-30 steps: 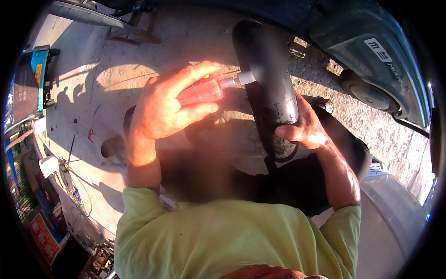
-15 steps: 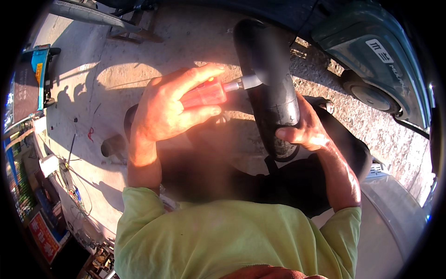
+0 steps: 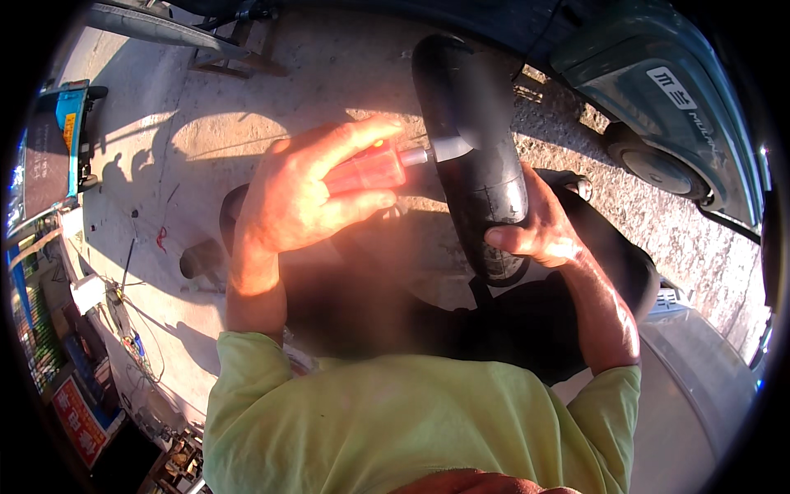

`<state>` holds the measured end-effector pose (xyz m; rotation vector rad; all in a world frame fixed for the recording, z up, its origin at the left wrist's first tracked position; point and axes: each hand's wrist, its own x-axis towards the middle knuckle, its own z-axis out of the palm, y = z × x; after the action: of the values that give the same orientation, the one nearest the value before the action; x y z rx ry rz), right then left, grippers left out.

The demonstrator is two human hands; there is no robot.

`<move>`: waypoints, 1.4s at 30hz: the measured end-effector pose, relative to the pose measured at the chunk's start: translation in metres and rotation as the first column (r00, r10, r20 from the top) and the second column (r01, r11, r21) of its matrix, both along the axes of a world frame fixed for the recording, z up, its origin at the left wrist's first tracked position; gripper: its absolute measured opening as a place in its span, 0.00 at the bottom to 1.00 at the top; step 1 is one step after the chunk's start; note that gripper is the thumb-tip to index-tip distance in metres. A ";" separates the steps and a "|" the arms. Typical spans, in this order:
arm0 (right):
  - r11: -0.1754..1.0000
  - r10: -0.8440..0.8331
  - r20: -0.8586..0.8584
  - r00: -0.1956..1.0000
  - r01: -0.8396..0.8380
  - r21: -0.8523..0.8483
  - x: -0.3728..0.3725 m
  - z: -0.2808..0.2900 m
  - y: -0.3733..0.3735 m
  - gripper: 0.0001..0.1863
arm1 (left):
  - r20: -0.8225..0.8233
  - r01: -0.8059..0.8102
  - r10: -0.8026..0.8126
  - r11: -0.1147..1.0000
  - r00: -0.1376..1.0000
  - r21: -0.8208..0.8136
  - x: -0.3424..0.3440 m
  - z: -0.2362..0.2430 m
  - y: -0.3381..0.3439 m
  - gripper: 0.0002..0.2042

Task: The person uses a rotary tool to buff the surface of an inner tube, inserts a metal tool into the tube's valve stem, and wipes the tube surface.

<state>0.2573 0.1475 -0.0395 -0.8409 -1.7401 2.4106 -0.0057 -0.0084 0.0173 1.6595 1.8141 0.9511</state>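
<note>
Red-handled tool [image 3: 366, 170] meets black tube [image 3: 480, 169] near the centre of the frame

The left hand [image 3: 288, 195], left of the centre, holds the red-handled tool. Its fingers are bent around the handle: the forefinger lies above, the thumb lies below, and the handle sits between them. The other fingers are hidden, so I cannot tell exactly how they are placed. From the handle a short metal shaft [image 3: 414, 156] points to the right, and it finishes in a pale, flat end [image 3: 453, 148]. This end overlaps the left side of the black tube and seems to touch it.

The black tube is thick, rounded and partly shiny. It stands a little slanted, from the upper middle of the frame down to just right of the centre. The right hand [image 3: 545, 224] holds its lower part, with the thumb laid over the near face; the other fingers go behind the tube and cannot be seen. A haze of glare makes the upper part of the tube unclear.

Below the hands are the dark trousers [image 3: 527, 333] and, at the lower middle, the yellow-green shirt [image 3: 428, 412]. At the upper right there is a dark green vehicle [image 3: 597, 53] with a small wheel [image 3: 656, 169]. At the left edge stands a blue cart [image 3: 72, 115]. A dark cylinder [image 3: 199, 259] lies on the concrete floor [image 3: 329, 74], left of the left forearm. At the lower left is a red sign [image 3: 80, 420], and a grey panel [image 3: 691, 362] fills the lower right.
</note>
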 end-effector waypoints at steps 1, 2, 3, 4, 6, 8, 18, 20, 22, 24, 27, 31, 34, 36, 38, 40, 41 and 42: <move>1.000 0.002 0.000 1.000 -0.002 0.001 0.000 -0.001 0.000 0.62 | -0.008 0.000 0.000 1.000 1.000 0.002 0.000 0.000 0.000 0.32; 1.000 0.005 0.000 1.000 -0.005 0.002 0.000 -0.002 0.000 0.62 | -0.017 -0.001 0.001 1.000 1.000 0.004 0.000 -0.001 0.000 0.32; 1.000 0.000 -0.007 1.000 0.000 0.001 0.000 -0.003 -0.001 0.62 | -0.025 -0.001 0.001 1.000 1.000 0.006 0.000 -0.001 0.000 0.32; 1.000 -0.005 -0.015 1.000 0.005 0.000 0.000 -0.004 -0.002 0.63 | -0.023 -0.002 0.002 1.000 1.000 0.002 0.000 -0.001 0.000 0.32; 1.000 -0.007 -0.022 1.000 0.007 0.002 -0.001 -0.005 -0.003 0.63 | -0.018 -0.005 0.005 1.000 1.000 -0.007 0.001 0.000 0.000 0.32; 1.000 -0.004 -0.022 1.000 0.004 0.007 -0.001 -0.006 -0.003 0.63 | -0.020 -0.006 0.006 1.000 1.000 -0.005 0.001 -0.001 0.000 0.32; 0.995 0.029 0.039 0.999 -0.033 0.090 0.003 -0.016 -0.001 0.62 | -0.032 -0.015 0.014 1.000 0.999 -0.017 0.005 -0.001 0.003 0.33; 0.992 0.040 0.045 0.998 -0.045 0.118 0.003 -0.017 0.000 0.61 | -0.023 -0.011 0.010 1.000 1.000 -0.024 0.006 0.000 0.004 0.33; 0.991 0.041 0.021 0.999 -0.043 0.127 0.003 -0.018 -0.001 0.61 | -0.013 -0.007 0.007 1.000 1.000 -0.029 0.006 0.001 0.005 0.33; 0.992 0.038 0.009 0.999 -0.038 0.122 0.002 -0.017 -0.002 0.60 | 0.001 -0.006 0.006 0.999 1.000 -0.033 0.006 -0.001 0.005 0.33; 0.995 0.027 0.004 1.000 -0.028 0.100 0.000 -0.013 -0.004 0.60 | 0.052 -0.005 0.008 0.998 0.999 -0.059 0.008 -0.001 0.005 0.33; 0.996 0.020 -0.014 1.000 -0.019 0.089 -0.002 -0.014 -0.005 0.60 | 0.006 0.017 -0.017 0.999 1.000 -0.036 0.007 -0.003 0.007 0.33; 0.997 0.034 -0.015 0.999 -0.033 0.072 -0.002 -0.015 -0.005 0.62 | -0.010 0.028 -0.029 0.999 1.000 -0.029 0.007 -0.004 0.009 0.33; 0.995 0.046 -0.009 0.999 -0.045 0.085 -0.001 -0.018 -0.005 0.62 | -0.024 0.033 -0.033 0.999 0.999 -0.032 0.006 -0.003 0.009 0.32; 0.991 0.054 0.001 0.999 -0.054 0.126 0.001 -0.023 -0.005 0.61 | 0.018 0.033 -0.032 0.999 0.999 -0.042 0.008 -0.004 0.010 0.32; 0.992 0.057 0.012 0.998 -0.059 0.110 0.000 -0.022 -0.005 0.61 | 0.052 0.032 -0.030 0.998 0.998 -0.051 0.010 -0.004 0.011 0.32; 0.993 0.059 0.018 0.998 -0.061 0.102 -0.001 -0.021 -0.005 0.61 | 0.065 0.032 -0.029 0.998 0.997 -0.056 0.011 -0.004 0.011 0.33; 0.993 0.060 0.025 0.998 -0.062 0.105 -0.001 -0.020 -0.004 0.62 | 0.077 0.033 -0.028 0.998 0.997 -0.060 0.011 -0.003 0.011 0.33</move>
<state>0.2563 0.1433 -0.0591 -0.8160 -1.9092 2.3297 0.0052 0.0023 0.0139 1.5882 1.7457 0.9242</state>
